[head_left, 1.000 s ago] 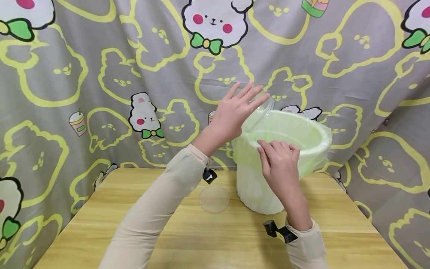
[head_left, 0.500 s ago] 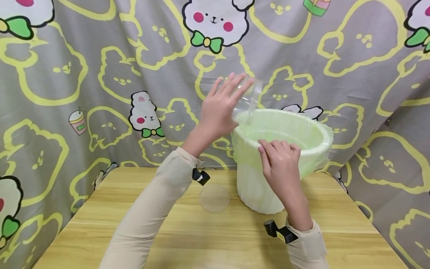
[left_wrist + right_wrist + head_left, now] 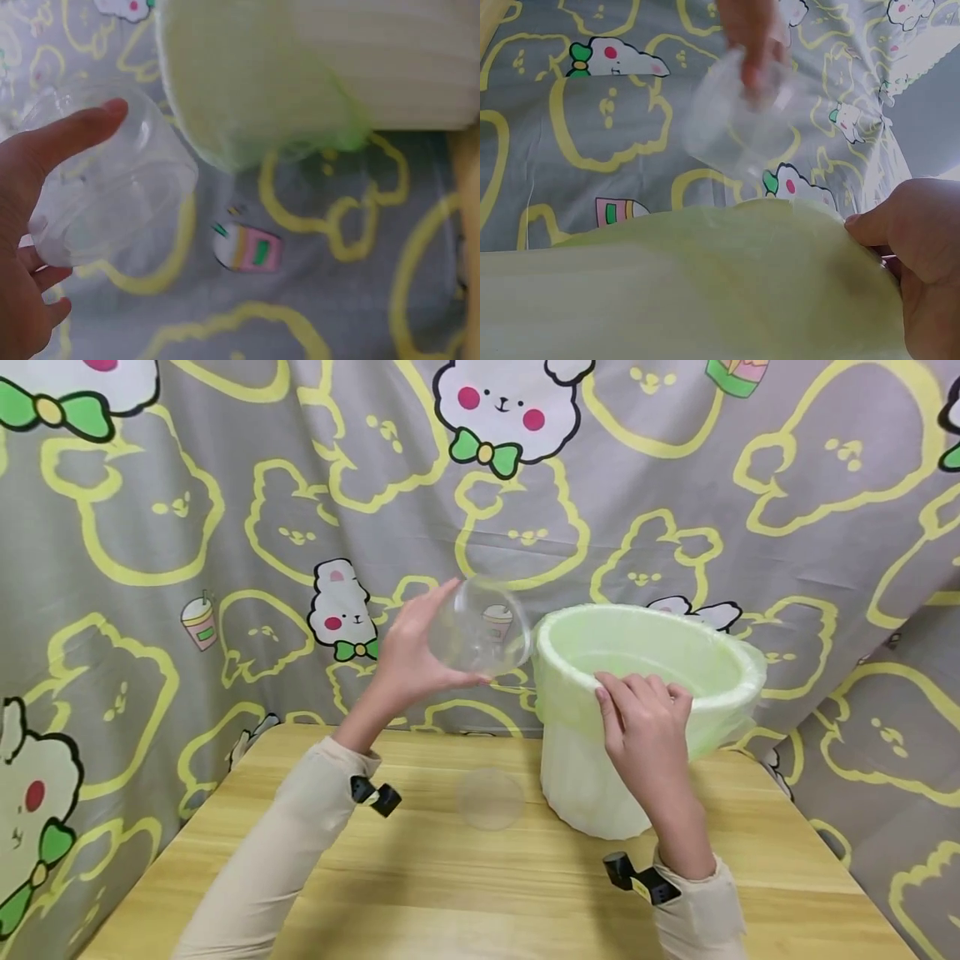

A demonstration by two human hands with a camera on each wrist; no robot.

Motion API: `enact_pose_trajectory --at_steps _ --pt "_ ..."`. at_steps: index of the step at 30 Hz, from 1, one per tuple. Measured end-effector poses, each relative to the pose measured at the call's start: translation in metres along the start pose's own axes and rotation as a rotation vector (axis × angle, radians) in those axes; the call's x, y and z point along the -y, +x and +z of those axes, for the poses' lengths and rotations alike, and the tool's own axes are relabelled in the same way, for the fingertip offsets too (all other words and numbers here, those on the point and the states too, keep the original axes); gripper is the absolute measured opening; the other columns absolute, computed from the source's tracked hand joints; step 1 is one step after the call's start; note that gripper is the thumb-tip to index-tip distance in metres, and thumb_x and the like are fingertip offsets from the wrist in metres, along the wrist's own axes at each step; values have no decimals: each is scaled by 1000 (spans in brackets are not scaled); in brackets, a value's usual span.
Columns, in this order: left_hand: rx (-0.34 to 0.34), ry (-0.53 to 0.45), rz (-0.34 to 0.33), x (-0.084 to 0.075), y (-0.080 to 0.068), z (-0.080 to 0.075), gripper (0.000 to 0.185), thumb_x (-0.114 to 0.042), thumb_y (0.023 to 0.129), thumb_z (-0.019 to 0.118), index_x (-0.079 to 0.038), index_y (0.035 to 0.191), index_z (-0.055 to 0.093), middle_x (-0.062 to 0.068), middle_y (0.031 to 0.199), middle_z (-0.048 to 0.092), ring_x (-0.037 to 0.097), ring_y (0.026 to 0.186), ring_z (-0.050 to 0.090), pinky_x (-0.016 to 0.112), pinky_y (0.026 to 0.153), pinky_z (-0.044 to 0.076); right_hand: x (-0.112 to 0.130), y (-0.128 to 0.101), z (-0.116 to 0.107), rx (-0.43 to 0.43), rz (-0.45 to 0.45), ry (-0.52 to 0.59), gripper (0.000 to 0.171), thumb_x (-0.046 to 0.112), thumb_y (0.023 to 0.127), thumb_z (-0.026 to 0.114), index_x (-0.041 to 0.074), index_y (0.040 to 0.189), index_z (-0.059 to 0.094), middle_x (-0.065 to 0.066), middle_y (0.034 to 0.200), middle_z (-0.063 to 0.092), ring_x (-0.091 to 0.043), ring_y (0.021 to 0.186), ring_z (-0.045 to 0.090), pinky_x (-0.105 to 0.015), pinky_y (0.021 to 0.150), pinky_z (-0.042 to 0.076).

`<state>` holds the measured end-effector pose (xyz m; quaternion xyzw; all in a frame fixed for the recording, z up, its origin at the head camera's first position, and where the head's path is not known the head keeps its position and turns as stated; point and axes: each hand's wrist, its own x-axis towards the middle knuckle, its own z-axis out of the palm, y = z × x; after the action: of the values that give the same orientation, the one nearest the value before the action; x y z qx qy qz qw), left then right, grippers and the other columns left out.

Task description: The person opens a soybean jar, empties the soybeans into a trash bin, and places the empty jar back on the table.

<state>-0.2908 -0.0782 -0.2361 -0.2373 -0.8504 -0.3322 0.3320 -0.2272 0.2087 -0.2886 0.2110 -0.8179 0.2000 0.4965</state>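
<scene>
My left hand (image 3: 412, 647) grips a clear plastic container (image 3: 483, 627) held in the air just left of the bin, thumb on one side and fingers on the other. In the left wrist view, the see-through container (image 3: 112, 172) looks empty, its round mouth tipped. My right hand (image 3: 645, 727) pinches the near rim of a white bin (image 3: 592, 785) lined with a pale green plastic bag (image 3: 705, 731). The right wrist view shows the thumb of the right hand (image 3: 922, 240) on the bag-covered rim, its fingers curled over the edge and partly hidden.
A clear round lid (image 3: 491, 799) lies flat on the wooden table (image 3: 420, 868), left of the bin's base. Behind the table hangs a grey curtain (image 3: 247, 543) with yellow cartoon outlines.
My left hand has drawn the clear container back from above the bin's left rim, moving left and down and turning it. The right hand keeps its hold on the rim.
</scene>
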Motion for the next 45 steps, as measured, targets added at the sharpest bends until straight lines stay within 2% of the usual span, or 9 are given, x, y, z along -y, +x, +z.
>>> enact_pose_trajectory --at_steps 4,9,12,17,22,26,33,39,45 --pt "79 -125 -167 35 -26 4 122 -41 51 102 -26 156 42 5 156 49 31 137 48 57 104 51 -3 -1 -2 -9 -2 2 17 10 99 63 0 109 74 -16 83 68 -37 82 55 -59 88 31" --pt "213 -220 -324 79 -61 16 124 -43 55 101 -24 159 36 14 158 44 36 138 48 57 108 48 -9 -1 -5 -8 -2 3 18 9 99 64 0 110 74 -17 84 68 -37 82 55 -60 88 30" --pt "278 -246 -388 101 -84 22 124 -44 57 100 -22 160 33 14 161 39 37 143 43 58 113 43 -14 -1 -7 -6 -6 18 17 7 98 64 -1 110 75 -17 83 68 -37 82 55 -61 88 30" --pt "334 -274 -446 127 -113 32 121 -38 61 99 -16 160 32 18 159 41 40 141 44 58 113 42 -26 -1 -6 -25 -25 81 16 4 96 65 -1 107 76 -17 82 69 -36 81 55 -59 89 29" --pt "370 -270 -465 140 -128 38 121 -33 63 99 -6 159 31 24 157 41 44 140 46 59 114 41 -43 -3 -3 -57 -26 147 15 3 95 65 0 104 77 -17 81 71 -34 81 54 -47 92 27" --pt "397 -258 -465 147 -138 40 119 -34 65 98 -4 159 30 27 159 38 47 142 42 62 115 38 -48 -4 -1 -93 -11 182 14 1 92 67 0 101 78 -17 80 70 -33 80 52 -37 95 22" --pt "427 -306 -494 160 -152 40 118 -31 67 97 -9 160 28 24 160 36 48 144 39 65 115 36 -45 1 3 -105 -13 188 15 1 93 66 1 102 78 -16 80 70 -33 80 51 -37 96 21" --pt "493 -351 -492 170 -161 41 117 -23 72 94 -3 160 19 28 162 30 51 149 28 66 119 27 -43 2 5 -99 -3 194 15 1 93 66 1 102 78 -17 80 70 -33 80 51 -37 96 21" --pt "551 -378 -514 175 -171 43 118 -22 72 94 1 159 17 32 159 32 51 147 31 63 121 26 -40 2 5 -94 6 193 15 2 93 66 1 102 78 -17 81 71 -32 80 51 -37 97 21"
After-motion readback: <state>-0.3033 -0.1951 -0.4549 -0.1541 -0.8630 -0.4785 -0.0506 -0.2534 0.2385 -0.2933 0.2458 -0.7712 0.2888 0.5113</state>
